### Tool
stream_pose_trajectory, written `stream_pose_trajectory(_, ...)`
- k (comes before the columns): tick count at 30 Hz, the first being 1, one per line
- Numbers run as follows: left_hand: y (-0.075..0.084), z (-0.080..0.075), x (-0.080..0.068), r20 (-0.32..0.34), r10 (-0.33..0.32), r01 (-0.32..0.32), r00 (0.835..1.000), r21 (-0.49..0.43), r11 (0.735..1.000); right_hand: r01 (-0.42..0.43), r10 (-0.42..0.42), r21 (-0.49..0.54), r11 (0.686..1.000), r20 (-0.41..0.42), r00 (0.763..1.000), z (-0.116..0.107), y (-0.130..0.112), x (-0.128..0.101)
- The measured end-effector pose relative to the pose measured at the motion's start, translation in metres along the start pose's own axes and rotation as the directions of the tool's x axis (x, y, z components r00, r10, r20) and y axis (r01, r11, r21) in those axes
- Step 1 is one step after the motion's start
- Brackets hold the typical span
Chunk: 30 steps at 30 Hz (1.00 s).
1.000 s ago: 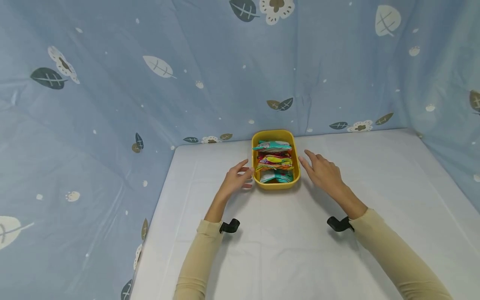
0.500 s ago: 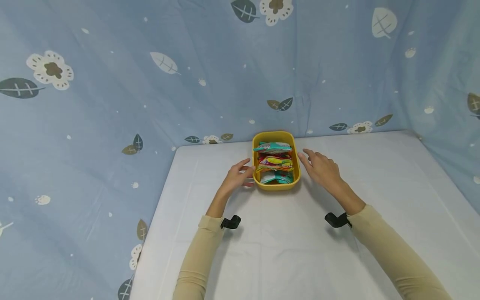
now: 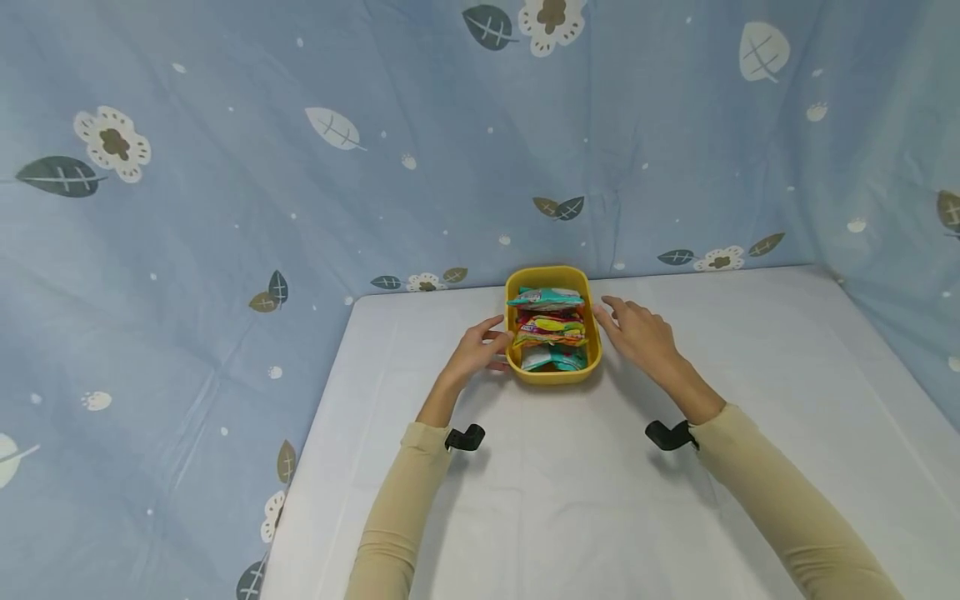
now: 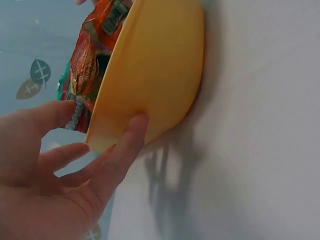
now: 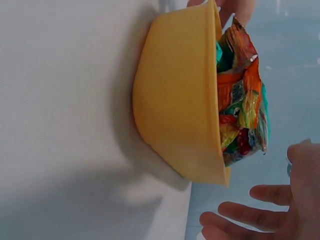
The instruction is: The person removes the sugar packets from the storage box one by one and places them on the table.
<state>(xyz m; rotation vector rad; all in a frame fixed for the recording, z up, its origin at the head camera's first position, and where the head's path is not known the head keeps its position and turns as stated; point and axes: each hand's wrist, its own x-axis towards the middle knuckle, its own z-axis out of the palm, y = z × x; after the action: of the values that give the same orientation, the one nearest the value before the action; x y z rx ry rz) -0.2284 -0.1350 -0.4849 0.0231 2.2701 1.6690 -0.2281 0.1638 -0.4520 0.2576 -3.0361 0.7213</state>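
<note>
A yellow plastic bin [image 3: 555, 378] stands upright on the table against the back cloth. Packed inside it are snack packets: a teal packet [image 3: 551, 298] at the back, a yellow and red packet [image 3: 551, 328] in the middle, and a white and teal packet [image 3: 555, 358] in front. My left hand [image 3: 471, 354] is at the bin's left side, fingers spread and loosely bent; in the left wrist view one fingertip [image 4: 140, 120] overlaps the outer wall. To the right, my right hand [image 3: 643, 337] hovers with fingers spread, thumb side by the rim, holding nothing.
The table has a white cover [image 3: 555, 500]. Blue patterned cloth [image 3: 450, 150] hangs behind the bin and along both sides. Black wrist mounts [image 3: 670, 435] stick out from both sleeves.
Both hands have edged slightly inward toward the bin, the right hand a little more. The head view has shifted slightly. The packets lie as before.
</note>
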Motion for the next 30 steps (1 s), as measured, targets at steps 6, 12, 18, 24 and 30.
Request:
stream_pose_trajectory(6,-0.002,-0.003,0.004,0.008,-0.017,0.017,1.000,-0.007,1.000,0.000,0.000,-0.001,1.000,-0.019,1.000,-0.001,-0.003,0.003)
stream_pose_trajectory(12,-0.001,-0.005,0.008,0.011,-0.017,0.017,1.000,-0.009,1.000,0.007,-0.007,0.003,1.000,-0.014,1.000,-0.002,-0.004,0.004)
stream_pose_trajectory(18,0.002,-0.007,0.011,0.022,-0.019,0.019,1.000,-0.014,1.000,0.004,-0.004,0.011,1.000,-0.007,1.000,-0.003,-0.006,0.008)
stream_pose_trajectory(24,0.004,-0.011,0.017,0.044,-0.018,0.019,0.999,-0.036,0.999,0.013,-0.013,0.016,1.000,-0.012,1.000,-0.004,-0.010,0.014)
stream_pose_trajectory(30,0.006,-0.014,0.023,0.061,-0.034,0.037,0.998,-0.046,0.998,-0.003,0.003,0.020,1.000,-0.003,1.000,-0.005,-0.014,0.020)
